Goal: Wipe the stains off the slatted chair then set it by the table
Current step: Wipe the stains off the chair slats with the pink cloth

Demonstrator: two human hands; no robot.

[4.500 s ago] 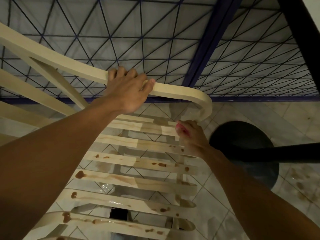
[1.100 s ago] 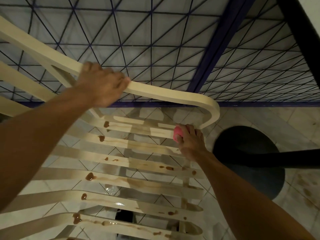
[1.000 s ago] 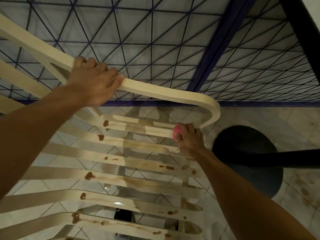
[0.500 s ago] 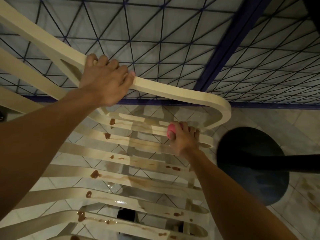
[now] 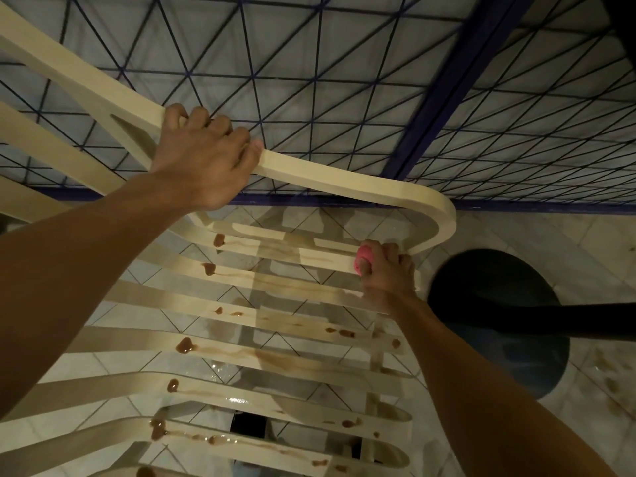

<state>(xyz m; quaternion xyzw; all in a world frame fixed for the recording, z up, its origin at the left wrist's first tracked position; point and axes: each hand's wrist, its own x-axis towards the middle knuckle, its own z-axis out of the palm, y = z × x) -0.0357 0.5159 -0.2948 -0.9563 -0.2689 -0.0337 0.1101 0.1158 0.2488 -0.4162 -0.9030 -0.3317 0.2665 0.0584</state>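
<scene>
A cream slatted chair (image 5: 344, 180) fills the lower left of the head view, its slats spotted and streaked with brown stains (image 5: 185, 346). My left hand (image 5: 203, 163) grips the chair's curved top rail from above. My right hand (image 5: 385, 273) is closed around a small pink sponge (image 5: 364, 263), which presses against the right end of an upper slat, just under the rail's bend. Most of the sponge is hidden by my fingers.
A blue metal grille (image 5: 344, 80) with a thick blue post (image 5: 444, 94) stands right behind the chair. A dark round base (image 5: 509, 359) with a black bar (image 5: 568, 321) across it sits on the stained tiled floor (image 5: 612, 373) at the right.
My left hand slid left along the top rail, then settled. My right hand with the pink sponge has stayed at the right end of the upper slats, shifting slightly upward toward the rail's bend.
</scene>
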